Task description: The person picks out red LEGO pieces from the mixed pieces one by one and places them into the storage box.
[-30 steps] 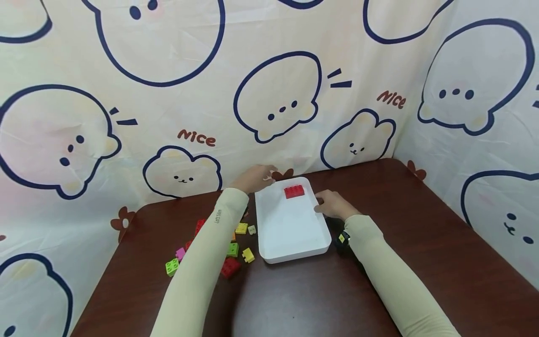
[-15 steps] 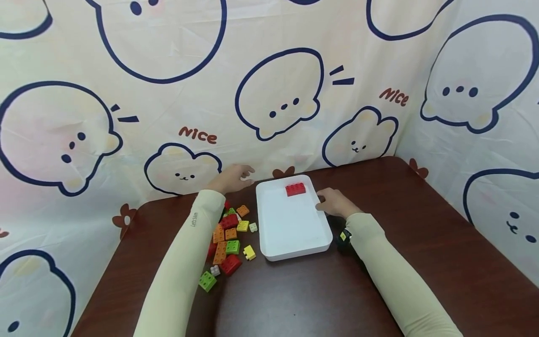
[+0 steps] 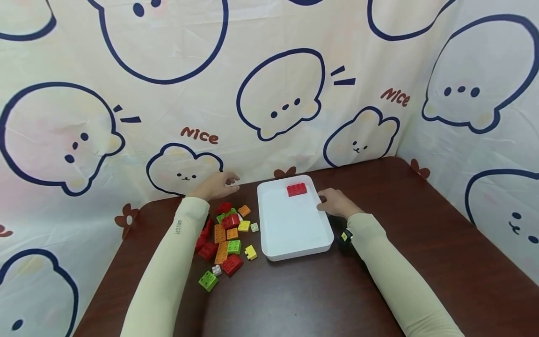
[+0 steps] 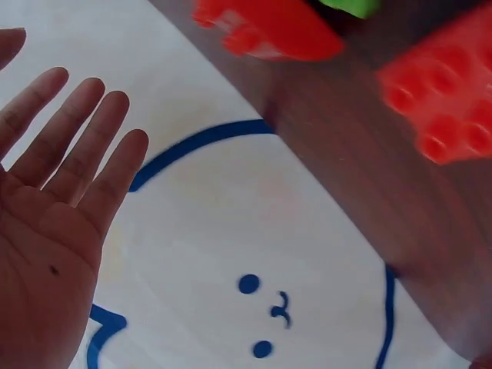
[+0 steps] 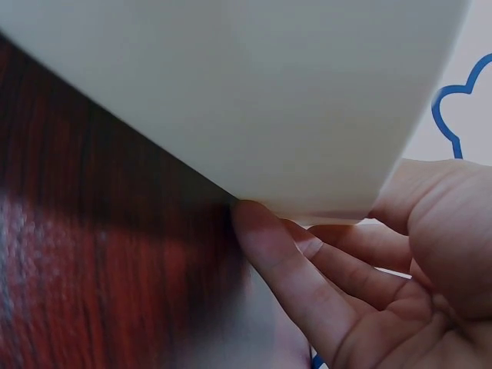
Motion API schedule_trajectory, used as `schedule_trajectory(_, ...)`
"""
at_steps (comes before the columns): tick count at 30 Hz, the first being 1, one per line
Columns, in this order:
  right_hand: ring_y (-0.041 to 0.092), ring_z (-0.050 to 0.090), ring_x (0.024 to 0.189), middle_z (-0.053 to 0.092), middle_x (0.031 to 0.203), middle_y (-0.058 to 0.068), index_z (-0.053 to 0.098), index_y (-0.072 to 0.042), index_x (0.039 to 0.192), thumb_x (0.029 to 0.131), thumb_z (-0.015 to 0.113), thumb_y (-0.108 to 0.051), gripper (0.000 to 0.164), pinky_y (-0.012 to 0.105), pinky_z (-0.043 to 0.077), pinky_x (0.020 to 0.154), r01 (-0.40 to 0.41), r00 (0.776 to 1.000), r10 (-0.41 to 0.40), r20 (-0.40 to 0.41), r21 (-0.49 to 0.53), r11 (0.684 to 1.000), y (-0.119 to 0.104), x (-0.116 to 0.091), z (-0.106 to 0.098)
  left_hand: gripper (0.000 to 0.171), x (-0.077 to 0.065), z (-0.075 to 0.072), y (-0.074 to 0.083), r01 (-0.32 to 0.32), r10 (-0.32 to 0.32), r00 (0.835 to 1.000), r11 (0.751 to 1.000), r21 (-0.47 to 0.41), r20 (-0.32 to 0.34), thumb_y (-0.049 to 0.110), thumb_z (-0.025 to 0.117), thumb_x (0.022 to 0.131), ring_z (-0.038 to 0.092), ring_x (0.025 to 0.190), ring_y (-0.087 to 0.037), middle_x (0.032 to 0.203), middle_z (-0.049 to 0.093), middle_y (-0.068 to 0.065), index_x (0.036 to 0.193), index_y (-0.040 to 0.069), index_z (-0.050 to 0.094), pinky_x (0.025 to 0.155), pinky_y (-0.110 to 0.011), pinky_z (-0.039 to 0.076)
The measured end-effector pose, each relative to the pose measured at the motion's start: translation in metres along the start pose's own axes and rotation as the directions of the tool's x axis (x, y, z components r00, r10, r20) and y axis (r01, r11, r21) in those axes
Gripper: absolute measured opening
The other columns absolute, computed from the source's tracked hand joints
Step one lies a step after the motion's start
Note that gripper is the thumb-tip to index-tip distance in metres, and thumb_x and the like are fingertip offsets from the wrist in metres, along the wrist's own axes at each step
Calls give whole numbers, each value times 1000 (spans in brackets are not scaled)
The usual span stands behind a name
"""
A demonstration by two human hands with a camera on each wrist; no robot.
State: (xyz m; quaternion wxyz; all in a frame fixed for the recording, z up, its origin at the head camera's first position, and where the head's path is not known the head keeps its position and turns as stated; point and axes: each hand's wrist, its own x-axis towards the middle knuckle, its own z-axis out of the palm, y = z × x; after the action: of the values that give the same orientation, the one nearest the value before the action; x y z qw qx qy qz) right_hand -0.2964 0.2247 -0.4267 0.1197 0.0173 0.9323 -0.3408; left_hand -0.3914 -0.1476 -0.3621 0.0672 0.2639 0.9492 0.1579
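My left hand (image 3: 215, 186) hovers at the far left of the table, its fingers extended and holding nothing. In the left wrist view its bare palm (image 4: 50, 231) faces the camera, apart from the red toy bricks (image 4: 453, 84). A white tray (image 3: 292, 229) lies in the middle, with a single red building brick (image 3: 296, 189) near its far end. At the tray's right side, my right hand (image 3: 338, 203) grips the rim. Up close in the right wrist view, thumb and fingers pinch the tray's edge (image 5: 307, 169).
Left of the tray lies a loose pile of bricks: orange ones (image 3: 222, 252), green ones (image 3: 208, 281), a yellow one (image 3: 250, 252) and several red ones (image 3: 232, 265). A patterned cloth (image 3: 269, 89) hangs behind the brown table (image 3: 396, 224).
My left hand has moved left, from the tray's far left corner to beyond the brick pile, uncovering more bricks. The right hand stays at the tray's rim.
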Motion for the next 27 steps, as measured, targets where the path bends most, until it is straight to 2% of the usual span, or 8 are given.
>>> schedule_trajectory(8, 36, 61, 110, 55, 140, 24, 47, 2, 148, 99, 66, -15, 55, 54, 52, 97, 2, 1000, -2, 6, -10, 1000, -1, -2, -3, 45, -17, 1, -15, 24, -24, 999, 1000, -3, 41, 25, 64, 99, 61, 117, -36, 127, 65, -20, 137, 1, 60, 100, -52, 51)
schedule_trajectory(17, 36, 62, 109, 54, 140, 25, 46, 2, 149, 99, 64, -16, 56, 54, 53, 96, 2, 1000, -2, 7, -7, 1000, -2, -2, -4, 48, -23, 1, -26, 24, -23, 997, 1000, -7, 75, 28, 68, 96, 60, 117, -36, 128, 64, -19, 136, 3, 61, 99, -54, 51)
schedule_trajectory(23, 36, 61, 111, 54, 141, 25, 46, 2, 148, 99, 65, -16, 56, 55, 52, 97, 3, 1000, -3, 13, -15, 1000, -1, -1, -3, 51, -26, 6, -33, 17, -19, 989, 1000, 11, 147, 28, 69, 95, 58, 121, -38, 132, 63, -20, 139, 4, 60, 100, -55, 49)
schedule_trajectory(27, 37, 61, 112, 53, 141, 25, 46, 2, 149, 99, 65, -16, 56, 55, 51, 99, -4, 1000, 4, 15, -17, 1000, -1, -1, -2, 54, -26, 12, -36, 43, -38, 978, 999, -21, 204, 28, 73, 93, 56, 124, -39, 134, 62, -19, 140, 5, 59, 102, -55, 48)
